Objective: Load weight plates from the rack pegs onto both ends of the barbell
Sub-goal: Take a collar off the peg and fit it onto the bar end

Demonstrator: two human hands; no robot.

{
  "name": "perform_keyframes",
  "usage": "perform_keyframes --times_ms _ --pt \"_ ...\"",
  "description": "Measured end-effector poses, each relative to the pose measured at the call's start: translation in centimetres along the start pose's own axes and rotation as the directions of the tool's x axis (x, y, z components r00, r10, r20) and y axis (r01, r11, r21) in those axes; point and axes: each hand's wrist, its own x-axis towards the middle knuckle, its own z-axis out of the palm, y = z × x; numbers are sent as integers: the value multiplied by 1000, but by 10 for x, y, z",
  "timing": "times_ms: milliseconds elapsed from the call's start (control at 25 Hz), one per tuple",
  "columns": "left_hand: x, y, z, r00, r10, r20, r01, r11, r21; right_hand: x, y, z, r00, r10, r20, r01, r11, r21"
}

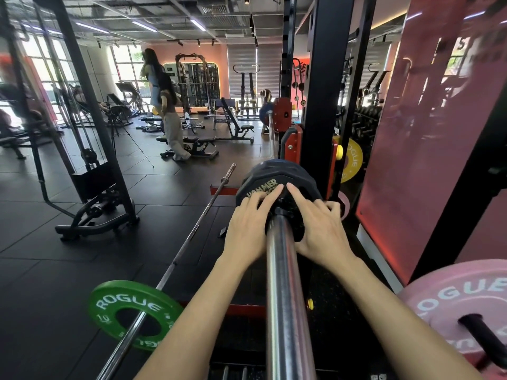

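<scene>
**Both hands press a black plate home on the barbell sleeve**

The black Hammer Strength plate (277, 187) sits on the near sleeve of the racked barbell (288, 283), close to the black rack upright (323, 105). The left hand (247, 223) and right hand (319, 229) lie either side of the steel sleeve, fingers spread nearly straight against the plate's face rather than gripping it. This looks like a push to seat the plate flush inward, one hand on each side so it slides without tilting or binding.

At the bar's far end a blue plate (266, 111) appears already loaded. A pink Rogue plate (452, 303) waits on its peg (482, 333) at the right, within easy reach, and a yellow Rogue plate (352, 160) hangs behind the upright. A second barbell (192, 234) carrying a green Rogue plate (131, 311) lies on the floor, apart from this work.
</scene>
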Motion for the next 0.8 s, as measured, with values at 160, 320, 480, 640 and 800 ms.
perform_keyframes --times_ms 160,320,480,640,800 --pt "2 3 -3 1000 -2 -13 2 1000 11 3 0 -3 998 -34 -54 33 999 -22" --pt "-1 5 -3 1000 -2 -18 3 1000 11 -5 2 -3 996 -34 -82 28 998 -64" --pt "-5 4 -1 999 -26 -25 26 999 -32 -7 1 -5 998 -49 -47 46 997 -58" --pt "-13 -4 0 997 23 -78 -25 1000 -15 -1 -2 -4 995 -98 20 99 990 -98" --pt "-16 -7 5 991 18 -133 -21 1000 -23 -1 -3 3 996 -66 -54 62 996 -70"
